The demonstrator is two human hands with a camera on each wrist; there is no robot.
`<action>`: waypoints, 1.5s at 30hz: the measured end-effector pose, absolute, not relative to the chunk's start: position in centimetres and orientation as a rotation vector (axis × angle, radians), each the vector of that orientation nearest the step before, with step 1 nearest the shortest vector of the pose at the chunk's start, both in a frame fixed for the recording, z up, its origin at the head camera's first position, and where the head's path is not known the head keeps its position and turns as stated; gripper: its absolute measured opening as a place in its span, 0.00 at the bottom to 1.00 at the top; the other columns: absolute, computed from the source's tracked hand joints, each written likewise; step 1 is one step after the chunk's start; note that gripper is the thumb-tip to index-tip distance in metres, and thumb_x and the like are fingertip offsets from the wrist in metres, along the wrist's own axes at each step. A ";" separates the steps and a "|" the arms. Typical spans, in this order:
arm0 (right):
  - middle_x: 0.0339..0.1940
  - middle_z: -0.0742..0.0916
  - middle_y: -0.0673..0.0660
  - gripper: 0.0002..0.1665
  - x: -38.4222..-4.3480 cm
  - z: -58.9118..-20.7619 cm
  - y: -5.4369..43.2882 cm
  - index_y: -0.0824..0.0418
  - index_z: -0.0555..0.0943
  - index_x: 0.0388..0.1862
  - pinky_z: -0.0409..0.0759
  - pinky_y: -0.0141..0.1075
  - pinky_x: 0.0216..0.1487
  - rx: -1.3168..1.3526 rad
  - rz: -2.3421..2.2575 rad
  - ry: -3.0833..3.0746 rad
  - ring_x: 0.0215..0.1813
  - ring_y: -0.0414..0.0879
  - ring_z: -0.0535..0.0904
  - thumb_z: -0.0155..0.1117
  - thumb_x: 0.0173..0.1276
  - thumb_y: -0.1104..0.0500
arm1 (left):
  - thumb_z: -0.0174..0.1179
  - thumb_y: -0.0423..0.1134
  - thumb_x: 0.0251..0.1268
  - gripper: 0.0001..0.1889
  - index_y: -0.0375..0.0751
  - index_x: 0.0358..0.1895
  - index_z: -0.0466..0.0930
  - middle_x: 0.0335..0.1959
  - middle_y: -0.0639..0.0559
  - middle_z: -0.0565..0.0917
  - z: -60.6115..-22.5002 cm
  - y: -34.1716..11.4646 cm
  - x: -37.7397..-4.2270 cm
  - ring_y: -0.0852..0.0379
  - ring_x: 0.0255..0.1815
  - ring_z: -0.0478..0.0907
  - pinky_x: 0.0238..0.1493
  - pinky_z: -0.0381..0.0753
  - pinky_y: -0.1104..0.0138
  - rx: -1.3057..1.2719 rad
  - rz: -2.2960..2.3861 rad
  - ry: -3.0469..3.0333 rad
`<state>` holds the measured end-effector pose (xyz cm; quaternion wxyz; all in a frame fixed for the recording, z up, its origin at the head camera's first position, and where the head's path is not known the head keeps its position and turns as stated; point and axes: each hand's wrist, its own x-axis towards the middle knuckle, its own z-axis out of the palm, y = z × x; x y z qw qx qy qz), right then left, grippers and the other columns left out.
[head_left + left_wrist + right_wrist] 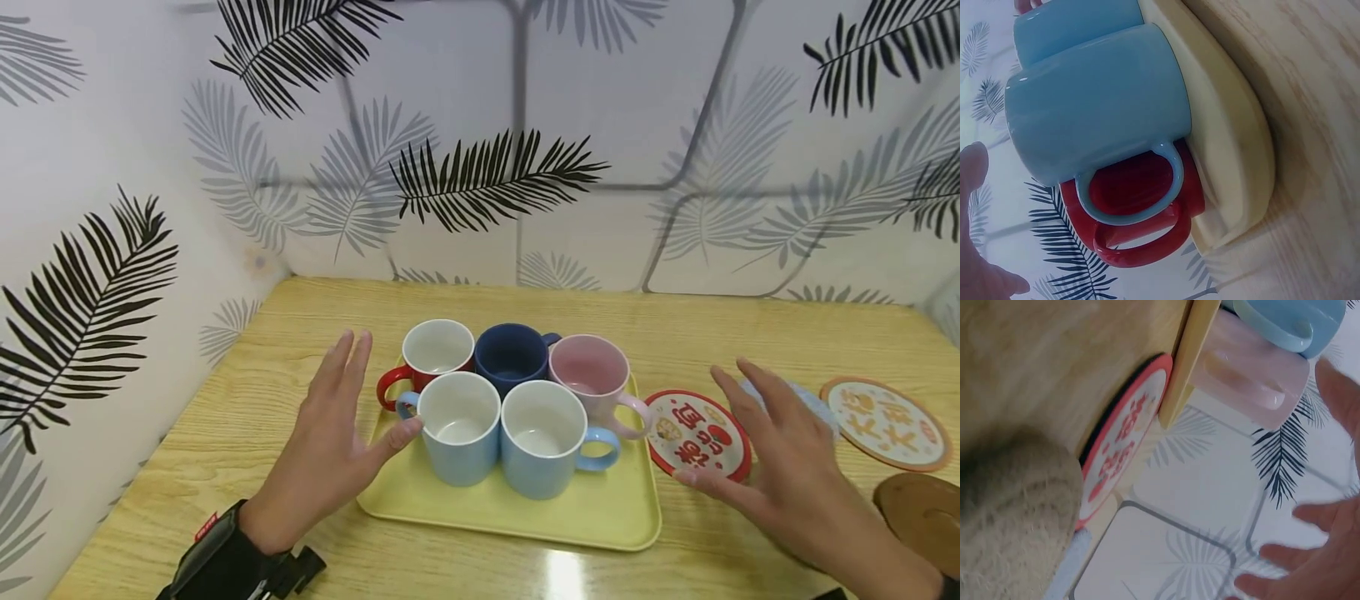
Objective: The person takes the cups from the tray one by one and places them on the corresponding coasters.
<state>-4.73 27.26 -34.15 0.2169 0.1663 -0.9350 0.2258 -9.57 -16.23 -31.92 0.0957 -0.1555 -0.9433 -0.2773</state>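
Observation:
A yellow tray (510,521) holds several mugs in two rows. In front stand two light blue mugs, a left one (459,450) and a right one (542,467). Behind them are a red mug (1141,234) with a white inside, a navy mug (512,354) and a pink mug (592,375). My left hand (330,442) is left of the tray, fingers spread, with its thumb tip overlapping the left blue mug's rim in the head view. My right hand (795,467) hovers with fingers spread to the right of the tray, over the coasters. Neither hand grips anything.
Right of the tray lies a red-rimmed coaster (697,437). Beyond it are a pale blue coaster (813,408), mostly behind my right hand, an orange-rimmed coaster (885,423) and a brown round piece (926,517). A leaf-patterned wall (480,83) borders the wooden table (322,317).

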 end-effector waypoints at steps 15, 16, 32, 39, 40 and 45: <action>0.75 0.61 0.76 0.67 -4.0 -35.3 28.5 0.63 0.57 0.80 0.48 0.78 0.57 0.250 0.597 -2.733 0.74 0.77 0.53 0.85 0.48 0.47 | 0.69 0.63 0.58 0.60 0.45 0.83 0.40 0.82 0.40 0.46 -32.1 -15.9 -9.5 0.35 0.81 0.45 0.70 0.53 0.31 -0.511 -0.794 -2.781; 0.75 0.61 0.76 0.67 -4.0 -35.4 28.6 0.63 0.57 0.80 0.49 0.78 0.57 0.247 0.599 -2.736 0.73 0.78 0.53 0.85 0.47 0.46 | 0.69 0.64 0.58 0.60 0.45 0.83 0.40 0.83 0.41 0.46 -32.1 -15.8 -9.5 0.35 0.81 0.45 0.70 0.53 0.31 -0.512 -0.794 -2.781; 0.74 0.65 0.74 0.64 -3.4 -35.4 28.3 0.59 0.60 0.80 0.51 0.79 0.59 0.373 0.640 -2.692 0.72 0.73 0.58 0.84 0.48 0.46 | 0.75 0.55 0.55 0.44 0.42 0.73 0.68 0.73 0.38 0.63 -32.5 -14.6 -9.4 0.36 0.74 0.57 0.65 0.68 0.37 -0.582 -0.978 -2.754; 0.74 0.64 0.74 0.62 -3.3 -35.5 28.1 0.56 0.61 0.80 0.50 0.80 0.61 0.363 0.662 -2.696 0.72 0.74 0.57 0.84 0.49 0.48 | 0.77 0.48 0.52 0.31 0.45 0.59 0.79 0.57 0.48 0.76 -32.7 -14.6 -9.2 0.47 0.61 0.71 0.60 0.75 0.48 -0.677 -0.975 -2.693; 0.74 0.64 0.74 0.62 -3.2 -35.5 28.1 0.56 0.60 0.80 0.49 0.80 0.61 0.360 0.665 -2.700 0.72 0.74 0.57 0.84 0.49 0.48 | 0.77 0.47 0.52 0.29 0.45 0.59 0.79 0.57 0.49 0.77 -32.7 -14.6 -9.2 0.48 0.61 0.71 0.60 0.76 0.48 -0.691 -0.975 -2.698; 0.74 0.63 0.74 0.61 -3.4 -35.5 28.0 0.57 0.61 0.80 0.49 0.80 0.61 0.359 0.669 -2.705 0.72 0.76 0.57 0.83 0.50 0.48 | 0.75 0.45 0.56 0.21 0.46 0.53 0.83 0.58 0.51 0.80 -32.7 -14.6 -9.2 0.49 0.60 0.72 0.59 0.78 0.50 -0.765 -0.930 -2.716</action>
